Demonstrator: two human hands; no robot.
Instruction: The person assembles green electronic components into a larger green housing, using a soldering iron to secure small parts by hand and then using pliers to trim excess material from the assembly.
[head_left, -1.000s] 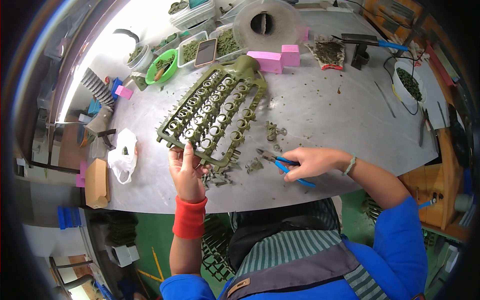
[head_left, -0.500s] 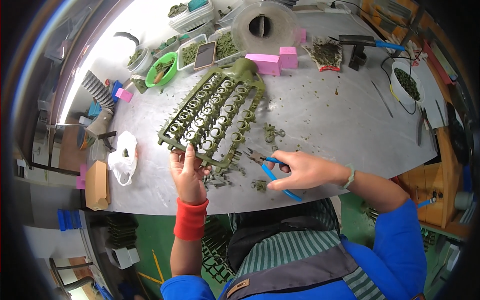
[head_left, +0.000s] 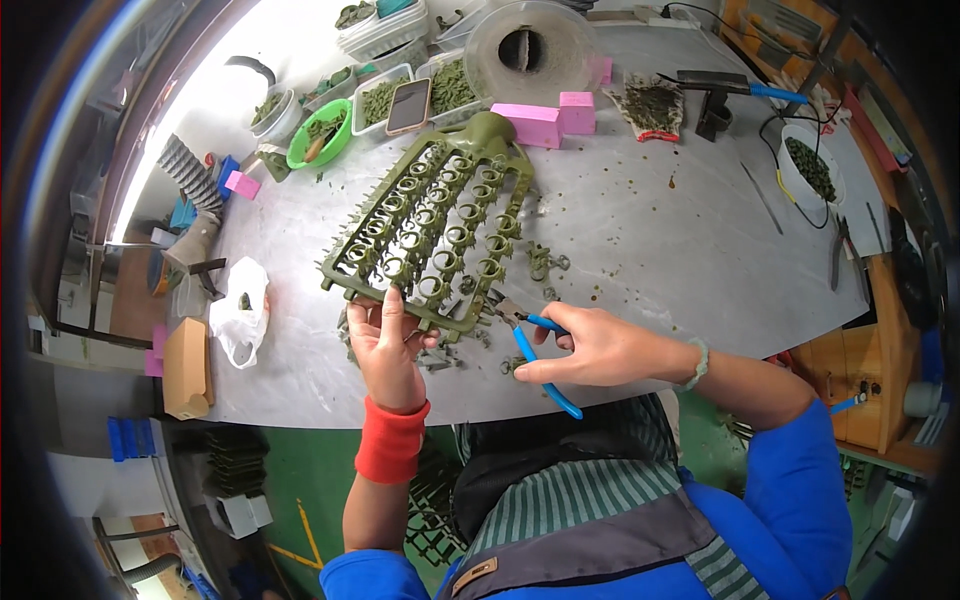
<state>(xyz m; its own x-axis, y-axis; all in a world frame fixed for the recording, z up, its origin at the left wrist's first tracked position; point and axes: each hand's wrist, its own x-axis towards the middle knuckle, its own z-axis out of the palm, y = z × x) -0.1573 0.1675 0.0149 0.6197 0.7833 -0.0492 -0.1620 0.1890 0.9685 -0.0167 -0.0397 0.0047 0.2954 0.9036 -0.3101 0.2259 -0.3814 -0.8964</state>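
Observation:
My left hand point(head_left: 385, 340) is closed on the near edge of an olive-green casting tree point(head_left: 436, 220), a frame with rows of ring-shaped pieces and a rounded cup at its far end. The tree is tilted above the grey table point(head_left: 640, 240). In my right hand point(head_left: 600, 345) is a pair of side cutters point(head_left: 545, 370) with blue handles, held spread apart. The cutter jaws are at the tree's near right corner; whether they touch it I cannot tell. Loose green pieces point(head_left: 540, 262) lie right of the tree, and more lie beneath its near edge.
Tubs of green pieces point(head_left: 380, 103), a phone point(head_left: 409, 106) and a green bowl point(head_left: 320, 135) stand at the back left. Pink blocks point(head_left: 535, 126) lie behind the tree. A white bag point(head_left: 240, 312) and a cardboard box point(head_left: 187, 370) are at left, a white bucket point(head_left: 808, 165) at right.
The cutters have moved slightly left, with their jaws now up against the tree's corner region. My left hand has shifted a little right, and the tree's tilt has changed slightly.

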